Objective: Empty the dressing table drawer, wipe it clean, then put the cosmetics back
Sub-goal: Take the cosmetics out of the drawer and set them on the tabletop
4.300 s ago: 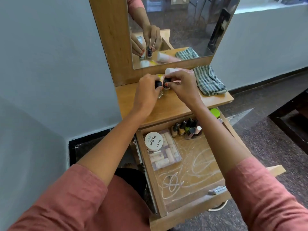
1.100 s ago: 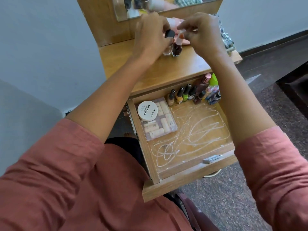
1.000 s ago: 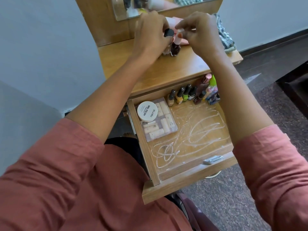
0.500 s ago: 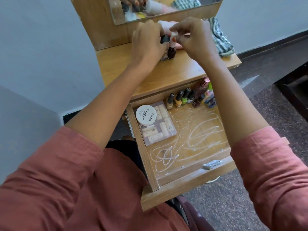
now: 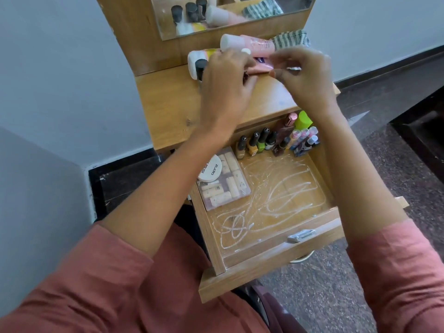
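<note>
Both hands are over the table, upper middle of the frame. The grip of the left hand is closed round a small dark bottle, mostly hidden. The right hand pinches a small shiny thing; what it is, I cannot tell. Behind them lie a pink tube and a striped cloth. The drawer stands open in the lower middle. Nail polish bottles stand in a row at its back, and a round white tin lies on a clear box at its left. White streaks cover its floor.
</note>
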### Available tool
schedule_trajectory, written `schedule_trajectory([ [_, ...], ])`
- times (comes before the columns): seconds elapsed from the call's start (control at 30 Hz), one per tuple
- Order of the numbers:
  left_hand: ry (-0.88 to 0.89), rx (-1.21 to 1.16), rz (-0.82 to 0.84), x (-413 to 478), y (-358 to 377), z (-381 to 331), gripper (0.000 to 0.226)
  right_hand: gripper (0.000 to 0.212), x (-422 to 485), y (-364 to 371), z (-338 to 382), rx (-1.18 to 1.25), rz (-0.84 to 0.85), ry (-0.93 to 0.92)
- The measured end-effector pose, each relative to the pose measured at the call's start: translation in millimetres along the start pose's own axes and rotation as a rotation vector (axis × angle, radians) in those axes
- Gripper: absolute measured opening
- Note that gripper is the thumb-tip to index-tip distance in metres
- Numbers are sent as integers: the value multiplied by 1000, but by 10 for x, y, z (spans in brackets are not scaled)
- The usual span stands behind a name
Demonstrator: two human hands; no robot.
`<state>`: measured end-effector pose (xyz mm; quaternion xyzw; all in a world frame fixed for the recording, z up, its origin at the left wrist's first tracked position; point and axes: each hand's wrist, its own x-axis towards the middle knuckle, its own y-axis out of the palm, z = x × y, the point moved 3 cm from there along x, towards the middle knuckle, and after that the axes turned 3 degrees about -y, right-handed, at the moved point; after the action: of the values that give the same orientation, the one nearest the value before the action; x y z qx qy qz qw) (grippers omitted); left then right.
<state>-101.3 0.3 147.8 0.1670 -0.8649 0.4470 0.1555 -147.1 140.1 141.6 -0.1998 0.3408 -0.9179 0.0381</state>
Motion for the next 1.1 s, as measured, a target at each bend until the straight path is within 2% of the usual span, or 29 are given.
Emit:
schedule_trajectory([
  [0.27,-50,-205,304,-634,580,-171,19,22,-575,-166,-488,-58,-32,103],
  [0.47,-113,-169,453,-859,1024,-119,25,25,-846,-92,-740,-183,5,117],
  [0.8,-91,-1,517,-827,1319,-184,22,22,-881,108,-899,-467,96,106],
  [1.1,-95,-81,487,-814,1234,-226,22,20,-889,88,-831,-450,74,106],
])
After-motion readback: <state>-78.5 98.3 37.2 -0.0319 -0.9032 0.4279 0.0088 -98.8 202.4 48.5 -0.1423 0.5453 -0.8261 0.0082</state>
